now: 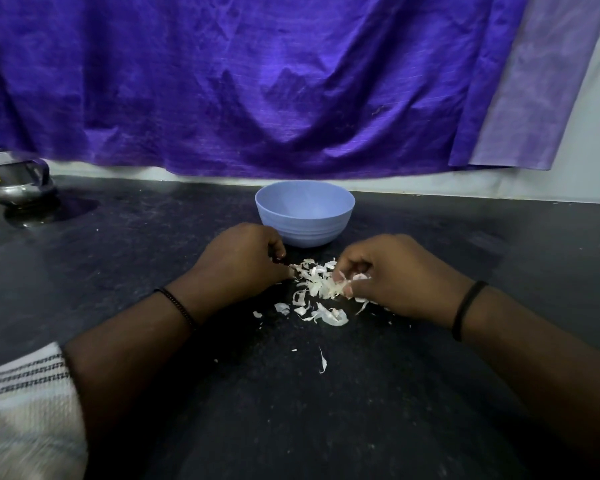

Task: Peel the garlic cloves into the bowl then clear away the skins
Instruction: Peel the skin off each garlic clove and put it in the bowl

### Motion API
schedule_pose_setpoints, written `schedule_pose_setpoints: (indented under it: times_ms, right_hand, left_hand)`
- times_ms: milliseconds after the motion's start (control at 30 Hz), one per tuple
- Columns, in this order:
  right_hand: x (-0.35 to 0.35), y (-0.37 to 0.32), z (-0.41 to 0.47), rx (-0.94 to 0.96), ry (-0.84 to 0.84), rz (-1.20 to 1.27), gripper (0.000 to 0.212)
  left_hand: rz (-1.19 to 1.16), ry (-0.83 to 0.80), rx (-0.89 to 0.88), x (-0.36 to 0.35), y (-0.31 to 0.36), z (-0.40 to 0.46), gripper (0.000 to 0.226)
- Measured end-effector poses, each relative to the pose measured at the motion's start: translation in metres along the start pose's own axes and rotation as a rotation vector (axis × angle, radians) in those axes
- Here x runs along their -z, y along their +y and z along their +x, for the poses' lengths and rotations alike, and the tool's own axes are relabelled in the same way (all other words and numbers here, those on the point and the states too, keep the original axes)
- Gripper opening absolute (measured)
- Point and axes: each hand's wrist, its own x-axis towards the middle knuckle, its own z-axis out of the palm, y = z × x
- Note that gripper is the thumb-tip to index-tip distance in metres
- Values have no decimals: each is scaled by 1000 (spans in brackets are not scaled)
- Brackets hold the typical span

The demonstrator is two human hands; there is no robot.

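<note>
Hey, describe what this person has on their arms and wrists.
Both forearms are bare. The left wrist carries a thin black beaded thread, the right wrist a plain black band. A cream sleeve with dark woven stripes shows at the left elbow. No rings visible.

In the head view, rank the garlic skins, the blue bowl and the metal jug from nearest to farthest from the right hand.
From the right hand:
1. Garlic skins, touching its fingers, in the middle.
2. Blue bowl, behind, toward the left.
3. Metal jug, far left, at the counter's back edge.

Dark counter [430, 393]: bowl [305, 216], skins [321, 289], jug [18, 183]
</note>
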Motion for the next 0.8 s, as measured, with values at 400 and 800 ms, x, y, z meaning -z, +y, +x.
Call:
schedule_pose_setpoints:
  times_ms: [400,800]
  right_hand:
    - [11,-7,-4,-44,78,370,17]
    - [12,-17,-9,-301,-153,162,11]
  left_hand:
    - [-745,-43,3,-2,8,-4,4]
    - [-2,-103,1,3,6,-3,25]
